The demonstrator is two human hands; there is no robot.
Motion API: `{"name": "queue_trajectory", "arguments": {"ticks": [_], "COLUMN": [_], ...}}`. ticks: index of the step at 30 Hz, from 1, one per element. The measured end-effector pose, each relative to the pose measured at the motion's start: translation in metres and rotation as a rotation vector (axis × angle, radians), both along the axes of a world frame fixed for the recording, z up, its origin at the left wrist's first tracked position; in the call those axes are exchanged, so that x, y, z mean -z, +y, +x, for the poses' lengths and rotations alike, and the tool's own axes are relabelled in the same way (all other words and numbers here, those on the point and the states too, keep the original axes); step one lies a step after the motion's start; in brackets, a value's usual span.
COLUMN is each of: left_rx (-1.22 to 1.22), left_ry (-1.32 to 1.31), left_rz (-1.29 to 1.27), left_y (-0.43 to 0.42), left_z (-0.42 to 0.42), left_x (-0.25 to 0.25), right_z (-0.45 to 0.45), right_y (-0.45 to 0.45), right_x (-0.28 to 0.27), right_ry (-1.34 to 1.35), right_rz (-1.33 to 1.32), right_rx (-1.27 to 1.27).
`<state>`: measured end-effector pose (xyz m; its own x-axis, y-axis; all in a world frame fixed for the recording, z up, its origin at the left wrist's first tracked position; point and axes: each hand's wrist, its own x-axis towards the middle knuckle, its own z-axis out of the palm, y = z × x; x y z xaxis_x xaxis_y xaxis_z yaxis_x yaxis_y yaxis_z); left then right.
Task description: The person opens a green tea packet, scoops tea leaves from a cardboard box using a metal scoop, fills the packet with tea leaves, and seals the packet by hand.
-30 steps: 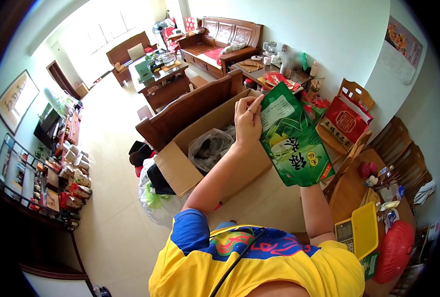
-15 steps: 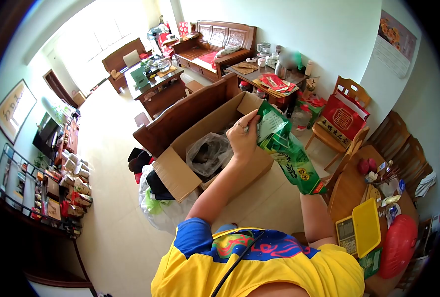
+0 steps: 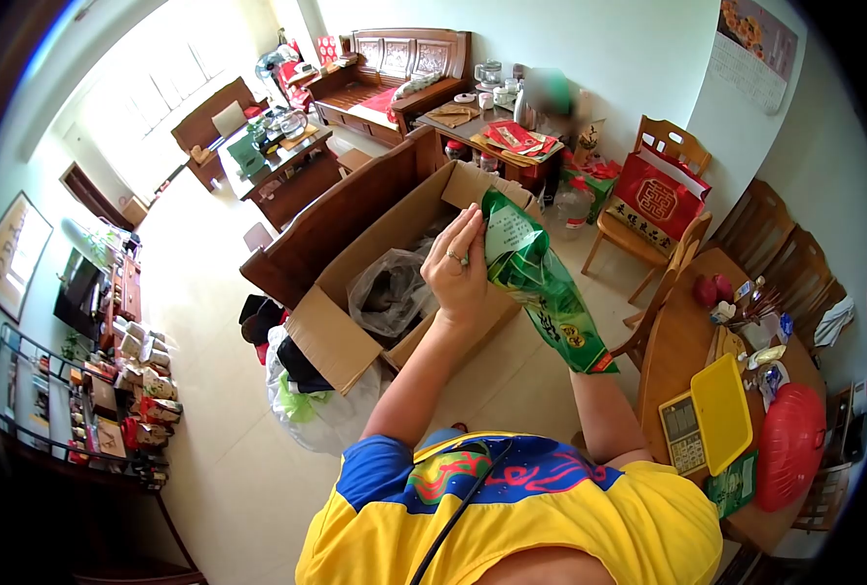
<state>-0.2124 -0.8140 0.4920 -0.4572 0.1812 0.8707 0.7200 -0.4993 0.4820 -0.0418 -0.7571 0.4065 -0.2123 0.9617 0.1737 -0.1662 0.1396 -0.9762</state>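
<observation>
A green plastic packaging bag with pale printing near its top hangs tilted in front of me, above the floor. My left hand, with a ring on one finger, is at the bag's upper left edge, its fingers pressed together against it. Behind the bag my right hand is hidden; only the forearm shows below the bag's lower end. Below and left of the bag stands an open cardboard box. Inside the box lies a clear plastic bag with dark contents.
On the right, a wooden table holds a yellow-lidded scale, a red plastic basin and another green packet. A chair carries a red gift bag. Plastic bags with clothing lie left of the box.
My left hand has turned, its fingers now straighter and closer together along the bag's edge. The green bag looks narrower. The whole view has shifted slightly.
</observation>
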Motion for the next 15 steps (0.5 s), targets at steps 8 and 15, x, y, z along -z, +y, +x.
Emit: {"name": "queue_trajectory", "arguments": {"ticks": [8,15], "left_rx": [-0.012,0.029], "left_ry": [-0.011,-0.036], "left_rz": [-0.037,-0.020], "left_y": [0.0005,-0.0003], "left_z": [0.0035,0.0070], "left_x": [0.0060,0.0029], "right_z": [-0.0055,-0.0021], "right_y": [-0.0006,-0.0023], "right_x": [0.0007,0.0021], "right_ry": [0.004,0.006], "right_rz": [-0.006,-0.014], "right_rx": [-0.015,-0.012]}}
